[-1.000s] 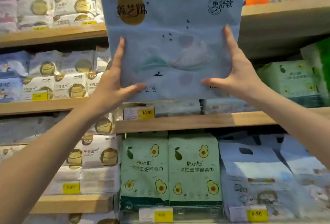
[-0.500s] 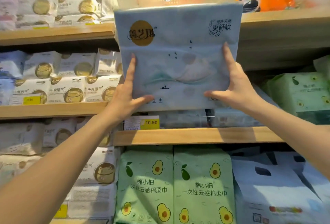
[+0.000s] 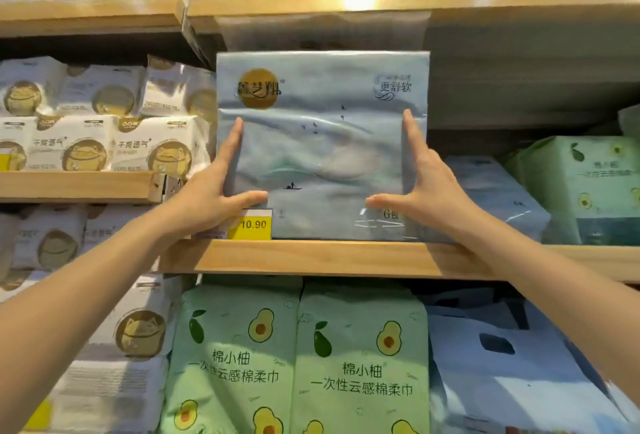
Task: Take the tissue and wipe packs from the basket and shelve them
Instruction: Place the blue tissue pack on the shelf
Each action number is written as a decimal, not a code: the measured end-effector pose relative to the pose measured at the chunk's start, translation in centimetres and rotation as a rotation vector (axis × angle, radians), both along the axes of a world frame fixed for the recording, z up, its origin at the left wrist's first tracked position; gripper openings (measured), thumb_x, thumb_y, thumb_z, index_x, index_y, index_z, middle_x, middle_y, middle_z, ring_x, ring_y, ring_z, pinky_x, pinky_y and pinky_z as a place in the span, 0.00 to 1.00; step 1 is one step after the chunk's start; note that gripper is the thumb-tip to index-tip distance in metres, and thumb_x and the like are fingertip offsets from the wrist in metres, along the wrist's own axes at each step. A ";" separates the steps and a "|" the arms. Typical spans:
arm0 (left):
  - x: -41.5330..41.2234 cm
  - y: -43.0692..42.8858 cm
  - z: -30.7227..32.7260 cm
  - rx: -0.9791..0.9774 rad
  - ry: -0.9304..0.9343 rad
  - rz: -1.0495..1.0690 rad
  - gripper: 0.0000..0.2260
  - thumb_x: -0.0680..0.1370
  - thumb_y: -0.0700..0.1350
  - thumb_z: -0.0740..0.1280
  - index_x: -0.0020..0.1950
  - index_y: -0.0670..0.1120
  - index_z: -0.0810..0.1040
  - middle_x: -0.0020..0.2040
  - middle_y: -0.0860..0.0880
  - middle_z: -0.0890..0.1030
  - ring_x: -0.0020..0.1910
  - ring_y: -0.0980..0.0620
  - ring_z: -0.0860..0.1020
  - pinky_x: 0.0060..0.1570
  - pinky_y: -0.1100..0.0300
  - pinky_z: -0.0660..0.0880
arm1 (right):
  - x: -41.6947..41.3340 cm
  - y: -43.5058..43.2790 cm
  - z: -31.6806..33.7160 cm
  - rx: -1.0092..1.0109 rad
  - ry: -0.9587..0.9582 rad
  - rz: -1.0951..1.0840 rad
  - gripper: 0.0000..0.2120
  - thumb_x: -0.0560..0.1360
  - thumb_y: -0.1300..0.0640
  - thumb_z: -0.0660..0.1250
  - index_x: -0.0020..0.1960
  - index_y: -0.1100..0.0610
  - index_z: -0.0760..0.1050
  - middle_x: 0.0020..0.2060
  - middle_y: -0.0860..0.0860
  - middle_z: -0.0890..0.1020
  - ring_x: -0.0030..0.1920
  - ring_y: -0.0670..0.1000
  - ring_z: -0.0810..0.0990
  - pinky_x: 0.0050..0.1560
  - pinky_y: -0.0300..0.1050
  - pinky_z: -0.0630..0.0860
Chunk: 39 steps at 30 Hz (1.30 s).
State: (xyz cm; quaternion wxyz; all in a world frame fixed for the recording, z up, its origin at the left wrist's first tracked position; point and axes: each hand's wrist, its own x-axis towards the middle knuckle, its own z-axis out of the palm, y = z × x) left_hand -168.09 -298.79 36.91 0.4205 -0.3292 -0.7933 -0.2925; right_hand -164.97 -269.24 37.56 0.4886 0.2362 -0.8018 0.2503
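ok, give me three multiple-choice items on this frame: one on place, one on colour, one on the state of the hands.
1. Where does the blue tissue pack stand?
A) in a basket
B) on the wooden shelf above the green avocado packs
C) on the floor

2. What colour is the 10.90 price tag?
A) red
B) white
C) yellow

3. How is the pack held?
A) left hand and right hand against its two sides, fingers straight
B) one hand pinching its top edge
C) no hand touches it

Answers:
1 B, its lower edge meets that shelf's board.
2 C, the tag is plainly yellow.
3 A, both hands flank the pack, thumbs across its front.
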 end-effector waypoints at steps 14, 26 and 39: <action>-0.2 1.0 2.4 -0.079 -0.215 0.259 0.48 0.71 0.51 0.71 0.75 0.56 0.37 0.77 0.54 0.46 0.75 0.50 0.52 0.70 0.57 0.54 | -0.8 0.1 2.7 0.167 -0.384 -0.240 0.57 0.65 0.45 0.74 0.71 0.42 0.29 0.72 0.59 0.61 0.67 0.60 0.67 0.61 0.51 0.67; -1.3 2.5 3.4 -0.072 -0.304 0.498 0.49 0.70 0.51 0.73 0.75 0.53 0.36 0.77 0.45 0.54 0.73 0.40 0.60 0.67 0.48 0.61 | -2.1 -0.3 3.1 0.130 -0.460 -0.280 0.59 0.65 0.50 0.76 0.71 0.42 0.28 0.72 0.61 0.61 0.66 0.63 0.67 0.63 0.56 0.68; -2.9 2.3 3.3 -0.061 -0.279 0.538 0.49 0.70 0.51 0.73 0.75 0.54 0.38 0.76 0.42 0.56 0.73 0.39 0.58 0.69 0.47 0.61 | -2.9 -0.9 3.2 0.138 -0.450 -0.348 0.59 0.64 0.50 0.76 0.72 0.43 0.29 0.68 0.62 0.65 0.51 0.62 0.75 0.57 0.56 0.73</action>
